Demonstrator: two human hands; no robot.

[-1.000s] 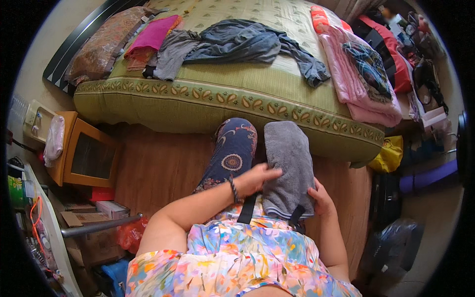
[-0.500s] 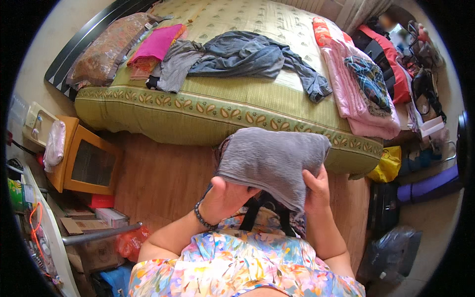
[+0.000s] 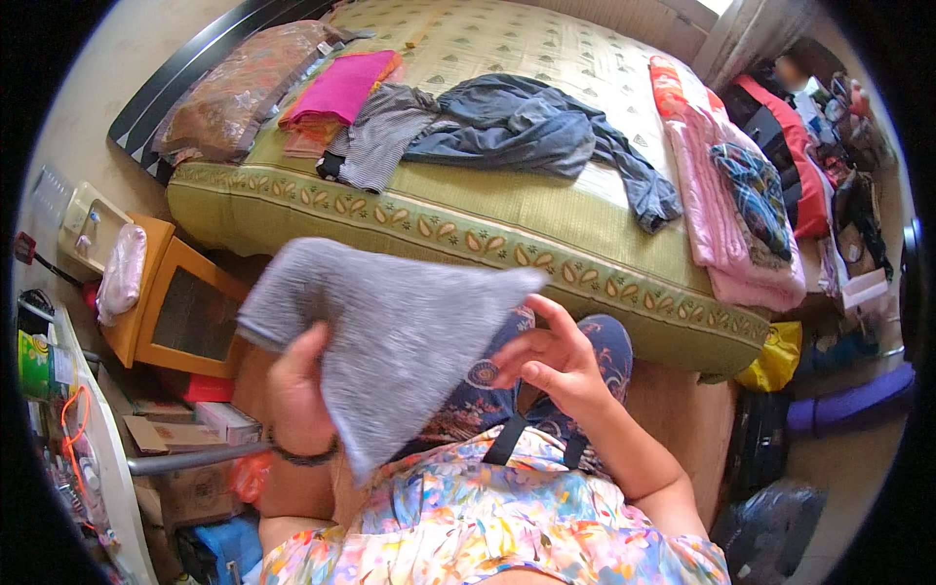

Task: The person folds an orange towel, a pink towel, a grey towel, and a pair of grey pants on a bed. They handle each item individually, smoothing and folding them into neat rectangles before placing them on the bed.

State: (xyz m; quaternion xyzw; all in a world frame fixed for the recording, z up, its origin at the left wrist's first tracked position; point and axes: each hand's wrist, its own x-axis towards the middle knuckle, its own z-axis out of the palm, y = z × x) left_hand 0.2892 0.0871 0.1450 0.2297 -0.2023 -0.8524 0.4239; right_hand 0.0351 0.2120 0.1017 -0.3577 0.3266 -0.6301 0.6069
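Note:
A folded grey towel (image 3: 390,322), slightly blurred, hangs in front of me above my lap. My left hand (image 3: 304,400) grips its left part, thumb on the near face and the other fingers hidden behind the cloth. The towel's right corner reaches toward my right hand (image 3: 556,361). That hand's fingers are apart and lie close by this corner; any contact is hard to make out. Beyond the towel, a crumpled blue-grey garment (image 3: 517,127) and a striped garment (image 3: 385,136) lie on the bed (image 3: 458,229).
A pink folded cloth (image 3: 341,88) and a patterned pillow (image 3: 239,93) are at the bed's left end. To the right lies a pink quilt (image 3: 712,210) with a plaid cloth (image 3: 751,200) on top. A wooden cabinet (image 3: 185,312) and a metal bar (image 3: 195,458) stand left.
The towel has swung left and now hangs tilted from my left hand, which has closed on it. My right hand has come off the towel's right side, and its fingers have spread.

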